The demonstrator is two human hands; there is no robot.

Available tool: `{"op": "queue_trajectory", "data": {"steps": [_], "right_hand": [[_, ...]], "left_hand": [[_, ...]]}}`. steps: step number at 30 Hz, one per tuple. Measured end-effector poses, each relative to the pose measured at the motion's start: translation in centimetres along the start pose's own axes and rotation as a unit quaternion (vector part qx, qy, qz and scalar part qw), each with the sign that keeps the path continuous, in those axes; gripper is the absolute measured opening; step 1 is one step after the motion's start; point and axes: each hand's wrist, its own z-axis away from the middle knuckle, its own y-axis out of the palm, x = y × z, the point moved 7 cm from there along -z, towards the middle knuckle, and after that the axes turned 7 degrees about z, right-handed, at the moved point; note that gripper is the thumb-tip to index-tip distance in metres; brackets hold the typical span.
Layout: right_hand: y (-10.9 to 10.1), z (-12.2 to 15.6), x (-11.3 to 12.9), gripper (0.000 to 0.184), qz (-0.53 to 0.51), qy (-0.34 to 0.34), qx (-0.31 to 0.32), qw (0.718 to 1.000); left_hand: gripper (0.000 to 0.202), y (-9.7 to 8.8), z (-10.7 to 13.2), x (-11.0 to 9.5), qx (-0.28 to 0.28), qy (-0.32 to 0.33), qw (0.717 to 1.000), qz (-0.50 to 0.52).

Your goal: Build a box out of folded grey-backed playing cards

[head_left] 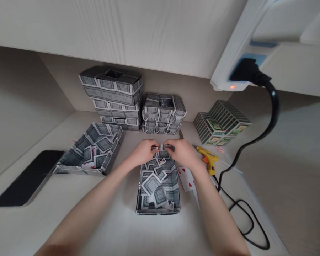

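My left hand (146,152) and my right hand (181,152) are close together over the far end of a small open box (177,193) built of grey-backed playing cards. The fingers of each hand are pinched on a small grey-and-white playing card piece, mostly hidden; I cannot tell whether the two pieces are joined. Loose cut card pieces (152,183) lie inside the box, backs mostly up. Beside my right forearm lies a heart playing card (186,178), face up. A yellow glue gun (210,158) rests to the right of my right hand.
A larger open card box (112,153) with card pieces stands left, near a black phone (29,177). Behind are stacked card boxes (112,92), a shorter stack (163,113) and green card blocks (224,122). A power strip (226,74) hangs upper right; its black cable (256,140) runs down.
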Motion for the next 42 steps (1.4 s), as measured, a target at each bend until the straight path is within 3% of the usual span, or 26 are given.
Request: {"op": "queue_trajectory", "data": {"steps": [11,19,24,32,42], "right_hand": [[0.7,-0.1,0.9,0.024,0.108,0.005,0.036,0.993],[0.7,0.0,1.0,0.025,0.096,-0.011,0.042,0.994],[-0.1,0.2,0.1,0.028,0.108,0.018,0.041,0.993],[-0.5,0.3,-0.3,0.028,0.124,0.034,0.052,0.99],[0.0,0.5,0.1,0.025,0.117,0.003,0.054,0.992]], "left_hand": [[0.022,0.1,0.0,-0.3,0.019,0.001,1.0,-0.007],[0.022,0.4,0.0,0.0,0.045,-0.006,0.999,0.005],[0.022,0.3,0.0,-0.2,0.023,0.008,0.999,0.046],[0.021,0.4,-0.2,0.8,0.015,-0.045,0.997,0.067],[0.021,0.1,0.0,0.6,0.005,-0.067,0.994,0.085]]}}
